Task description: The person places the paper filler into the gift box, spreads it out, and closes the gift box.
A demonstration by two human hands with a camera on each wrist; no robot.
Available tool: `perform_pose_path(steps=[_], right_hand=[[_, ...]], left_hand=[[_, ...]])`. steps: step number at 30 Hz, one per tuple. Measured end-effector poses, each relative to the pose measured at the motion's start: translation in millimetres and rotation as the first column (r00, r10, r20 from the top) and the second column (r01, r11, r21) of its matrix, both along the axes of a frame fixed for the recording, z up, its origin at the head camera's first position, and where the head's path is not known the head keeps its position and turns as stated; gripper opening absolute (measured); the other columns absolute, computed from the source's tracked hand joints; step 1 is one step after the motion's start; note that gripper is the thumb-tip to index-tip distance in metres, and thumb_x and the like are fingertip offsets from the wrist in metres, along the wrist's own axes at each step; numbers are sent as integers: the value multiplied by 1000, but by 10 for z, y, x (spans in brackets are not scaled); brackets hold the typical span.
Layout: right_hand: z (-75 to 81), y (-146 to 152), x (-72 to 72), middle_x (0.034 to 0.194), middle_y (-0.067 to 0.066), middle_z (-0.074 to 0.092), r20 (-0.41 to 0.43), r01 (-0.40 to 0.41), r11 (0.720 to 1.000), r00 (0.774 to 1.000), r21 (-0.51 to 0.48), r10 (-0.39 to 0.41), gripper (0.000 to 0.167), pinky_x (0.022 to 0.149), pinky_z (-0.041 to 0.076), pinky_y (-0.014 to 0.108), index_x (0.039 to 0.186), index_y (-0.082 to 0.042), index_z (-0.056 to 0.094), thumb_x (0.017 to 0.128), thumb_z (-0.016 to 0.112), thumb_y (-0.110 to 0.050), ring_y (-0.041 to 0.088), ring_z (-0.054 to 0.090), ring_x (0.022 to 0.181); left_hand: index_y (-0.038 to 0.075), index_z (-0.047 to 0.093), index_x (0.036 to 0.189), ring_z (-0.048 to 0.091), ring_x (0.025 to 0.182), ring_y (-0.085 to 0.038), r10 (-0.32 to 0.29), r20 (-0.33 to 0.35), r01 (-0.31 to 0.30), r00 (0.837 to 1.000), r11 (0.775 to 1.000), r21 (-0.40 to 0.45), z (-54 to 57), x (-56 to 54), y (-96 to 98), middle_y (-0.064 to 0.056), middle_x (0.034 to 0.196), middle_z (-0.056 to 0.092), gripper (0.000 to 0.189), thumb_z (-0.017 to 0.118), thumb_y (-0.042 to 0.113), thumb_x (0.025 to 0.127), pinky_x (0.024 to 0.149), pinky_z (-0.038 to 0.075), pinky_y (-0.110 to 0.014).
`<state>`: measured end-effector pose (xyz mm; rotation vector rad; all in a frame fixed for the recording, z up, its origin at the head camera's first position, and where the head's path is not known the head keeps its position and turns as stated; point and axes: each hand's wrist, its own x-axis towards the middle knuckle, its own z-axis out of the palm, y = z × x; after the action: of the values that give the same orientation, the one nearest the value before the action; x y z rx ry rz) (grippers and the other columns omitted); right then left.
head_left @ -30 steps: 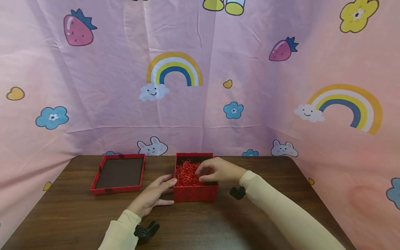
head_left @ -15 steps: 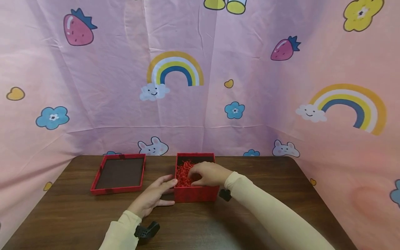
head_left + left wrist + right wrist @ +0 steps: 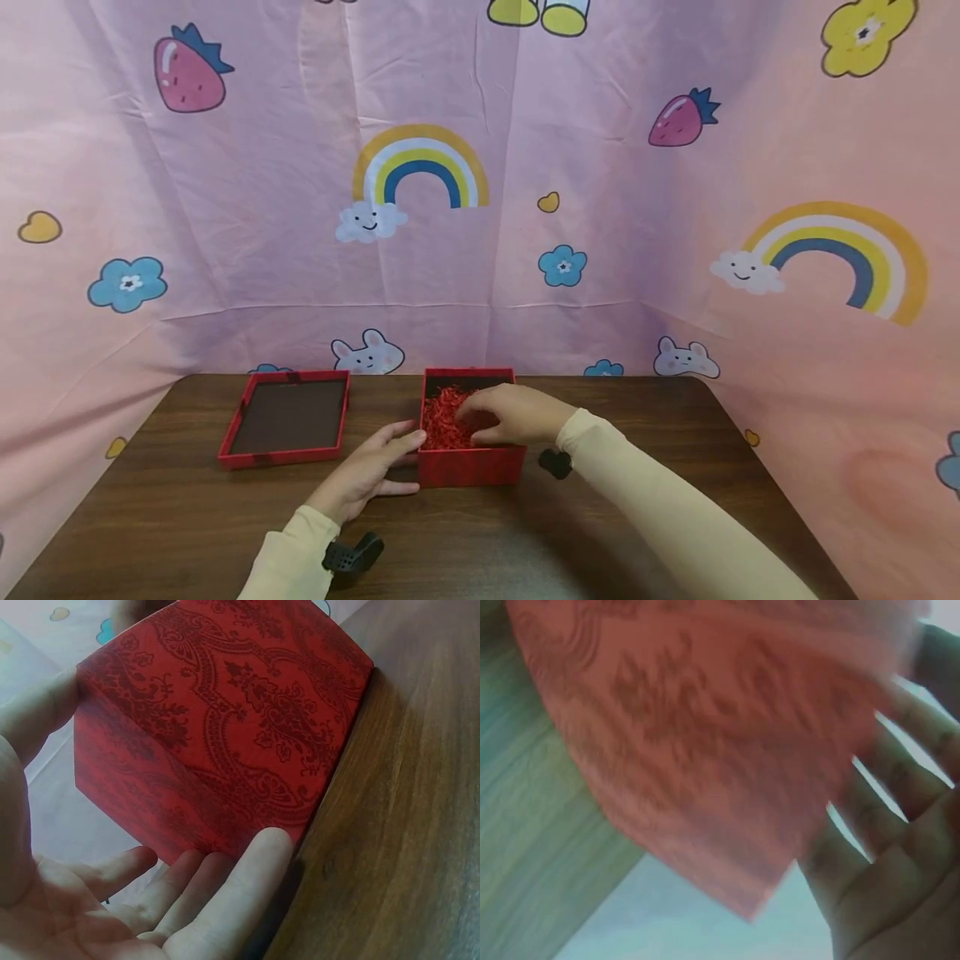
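A red box (image 3: 468, 468) with a dark floral pattern stands without its lid on the wooden table, holding red shredded paper (image 3: 442, 417). My left hand (image 3: 367, 471) lies against the box's left side, fingers extended, the thumb up by the rim. In the left wrist view the fingertips touch the patterned wall (image 3: 232, 712). My right hand (image 3: 517, 415) reaches over the right rim into the box, fingers bent loosely down at the shreds, thumb apart from them. The right wrist view shows the fingers spread beyond the blurred box wall (image 3: 690, 750), fingertips hidden.
Left of the box, the red-rimmed lid (image 3: 292, 417) lies with its dark inside up on the brown wooden table (image 3: 172, 517). A pink and lilac patterned cloth (image 3: 300, 275) hangs behind and at both sides. Both wrists carry small black cameras.
My right hand has moved left and down into the shredded paper, then slightly back to the right. The left hand and the box stay in place.
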<state>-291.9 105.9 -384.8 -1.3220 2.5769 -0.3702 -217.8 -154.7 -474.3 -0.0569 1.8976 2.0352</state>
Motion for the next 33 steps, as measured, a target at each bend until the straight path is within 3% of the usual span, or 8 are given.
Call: perform_pose_path(steps=[5,8,10,14,18,21,25,33], right_hand=[[136,207,46,130,-5,69,35,31,995,999,-93,-28,38,101,55,35,135,-17,68,98,74,-25,12,64,119],[165,344,66,129,3,69,83,100,975,993,-199,-85,40,95,58,39,137,-15,65,98,74,-22,20,66,115],[153,446,75,130,6,68,121,167,948,983,-270,-138,41,94,59,42,138,-16,64,98,74,-20,24,66,114],[79,638,89,141,4,62,150,284,886,958,-366,-245,50,106,53,49,145,-16,57,98,74,-25,26,61,128],[-48,805,79,152,1,54,212,374,834,926,-406,-312,61,115,43,53,152,-17,50,98,73,-34,25,49,142],[-158,904,85,153,0,51,303,450,788,888,-421,-345,64,114,44,53,153,-17,48,98,73,-38,26,48,143],[-272,973,109,150,0,54,387,520,731,845,-442,-368,61,113,46,55,150,-17,51,98,72,-42,26,51,140],[-476,946,146,150,12,54,512,554,658,810,-511,-284,54,114,43,57,147,-14,53,99,72,-32,31,50,140]], left_hand=[[8,28,160,47,140,-43,4,-2,-4,1000,1000,-10,-1,1,4,-23,158,39,81,66,45,100,88,62,-49],[6,28,160,48,139,-43,4,-3,-4,1000,1000,-15,-6,2,5,-24,157,40,81,66,45,100,88,62,-49],[5,30,159,49,138,-42,3,-6,-3,1000,1000,-20,-7,0,8,-23,156,43,80,66,44,100,89,62,-49],[4,34,157,54,134,-38,-12,-22,11,1000,999,-43,-6,-9,9,-23,150,50,77,65,45,100,94,60,-50],[3,35,156,57,131,-36,-34,-36,32,999,998,-58,-1,-19,0,-22,148,53,76,64,46,101,98,58,-50],[2,36,156,55,133,-36,-26,-46,23,999,998,-62,1,-32,3,-23,149,52,75,65,44,101,101,56,-50],[4,37,156,54,135,-39,-6,-81,0,997,997,-71,27,-47,8,-25,152,47,72,68,38,100,103,55,-51],[10,35,158,49,139,-42,-23,-123,18,992,999,-45,56,-75,8,-28,159,37,70,69,31,101,100,56,-53]])
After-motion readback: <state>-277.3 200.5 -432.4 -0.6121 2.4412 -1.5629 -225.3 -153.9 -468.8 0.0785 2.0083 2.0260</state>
